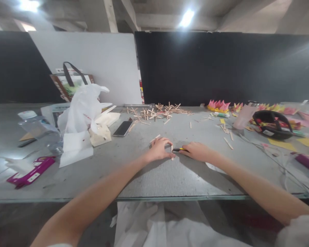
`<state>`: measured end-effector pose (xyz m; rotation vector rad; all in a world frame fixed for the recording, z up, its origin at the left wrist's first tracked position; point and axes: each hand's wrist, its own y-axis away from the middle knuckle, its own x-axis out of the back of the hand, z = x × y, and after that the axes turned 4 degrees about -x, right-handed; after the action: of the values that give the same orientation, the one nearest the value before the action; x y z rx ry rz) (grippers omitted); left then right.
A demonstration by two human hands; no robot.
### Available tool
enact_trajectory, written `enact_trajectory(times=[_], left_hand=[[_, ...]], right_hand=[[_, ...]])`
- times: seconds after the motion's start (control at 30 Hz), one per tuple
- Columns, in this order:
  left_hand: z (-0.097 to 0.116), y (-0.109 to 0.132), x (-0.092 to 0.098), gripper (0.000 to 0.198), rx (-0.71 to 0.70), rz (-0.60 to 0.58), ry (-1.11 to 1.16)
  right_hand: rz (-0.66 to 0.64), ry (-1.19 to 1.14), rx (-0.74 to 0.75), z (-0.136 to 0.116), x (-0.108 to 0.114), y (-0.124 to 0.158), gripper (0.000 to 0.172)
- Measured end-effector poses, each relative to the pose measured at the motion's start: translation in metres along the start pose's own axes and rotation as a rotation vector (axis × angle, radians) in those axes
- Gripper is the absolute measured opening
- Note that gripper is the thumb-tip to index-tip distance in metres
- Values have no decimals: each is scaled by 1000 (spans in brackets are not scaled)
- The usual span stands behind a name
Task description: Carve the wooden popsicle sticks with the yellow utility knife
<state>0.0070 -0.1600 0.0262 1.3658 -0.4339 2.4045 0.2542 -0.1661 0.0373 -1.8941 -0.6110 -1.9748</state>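
My left hand [160, 149] is closed on a small wooden craft stick [172, 148], pinched between thumb and fingers just above the grey tabletop. My right hand [196, 151] grips a yellow-and-black utility knife [179, 149], its tip pointing left and meeting the stick. Much of the knife's handle is hidden inside the right hand. Another wooden stick [155, 138] lies just behind my left hand. Farther back sits a loose pile of wooden sticks [161, 112], and several single sticks are scattered to the right.
Left of my hands are a phone [123, 128], a white plastic bag [81, 109], a clear bottle [39, 127] and a magenta tissue pack [32, 171]. To the right are black headphones [271, 125], pink-and-yellow paper flowers [218, 105] and a white cable [257, 144]. Dark panels [208, 68] stand behind.
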Motion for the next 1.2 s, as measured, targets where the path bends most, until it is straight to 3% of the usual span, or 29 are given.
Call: enact_trajectory(times=[0.13, 0.37, 0.53, 0.73, 0.93, 1.2], left_hand=[[2, 0, 1, 60, -25, 32, 47], [2, 3, 0, 59, -60, 151, 264], [1, 5, -5, 54, -70, 168, 437], [4, 2, -6, 49, -55, 357, 641], [6, 2, 1, 53, -168, 525, 667], [12, 11, 7, 52, -273, 607, 525]], right_hand=[[63, -11, -9, -1, -5, 7, 53], [169, -249, -68, -13, -4, 7, 41], [274, -432, -68, -15, -12, 5, 33], [436, -633, -35, -12, -20, 5, 36], [496, -630, 17, -14, -15, 11, 39], [520, -566, 64, -21, -13, 15, 41]])
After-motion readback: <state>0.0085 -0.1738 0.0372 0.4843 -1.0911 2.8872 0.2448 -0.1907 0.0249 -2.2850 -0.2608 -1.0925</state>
